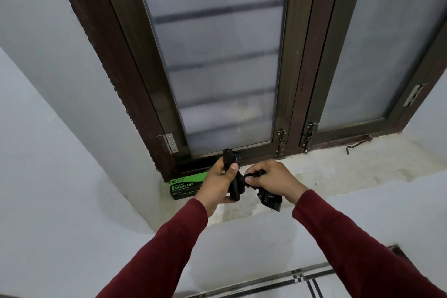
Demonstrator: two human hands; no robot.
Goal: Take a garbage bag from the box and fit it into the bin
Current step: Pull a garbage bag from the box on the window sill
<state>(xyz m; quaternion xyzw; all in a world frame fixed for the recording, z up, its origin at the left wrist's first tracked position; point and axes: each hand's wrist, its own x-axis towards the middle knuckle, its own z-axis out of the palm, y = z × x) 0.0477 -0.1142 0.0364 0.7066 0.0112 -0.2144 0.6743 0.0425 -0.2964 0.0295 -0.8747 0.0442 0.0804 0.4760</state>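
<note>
Head view: a person in dark red sleeves stands at a window sill, both hands raised over it, working a roll of black garbage bags.
Left hand (219,182): grip closed around the roll of bags (232,172), held roughly upright, thumb pressed across its front; the top of the roll sticks up above the fingers and the bottom end shows below the palm.
Right hand (272,178): grip closed on one black bag (269,197), pinched between thumb and fingers just beside the roll; the bunched loose end of the bag hangs below the hand.
Bag and roll: black plastic runs between the two hands, so the bag appears joined to the roll; whether it has torn free cannot be told.
Box (186,187): green and black carton printed "GARBAGE BAGS", lying on the sill at its left end, against the bottom corner of the window frame and partly hidden behind the left hand.
Sill (338,172): pale, stained ledge running right from the box under the window.
Window (217,55): dark brown frame with frosted panes, horizontal bars dimly visible through the glass, bolts at the foot of the centre posts, a hinge at lower left.
Stay hook (359,145): dark metal hook lying on the sill, well to the right of the hands.
Bin: out of the picture.
Floor (302,283): light tiles with dark stripes, visible at the bottom between the sleeves.
</note>
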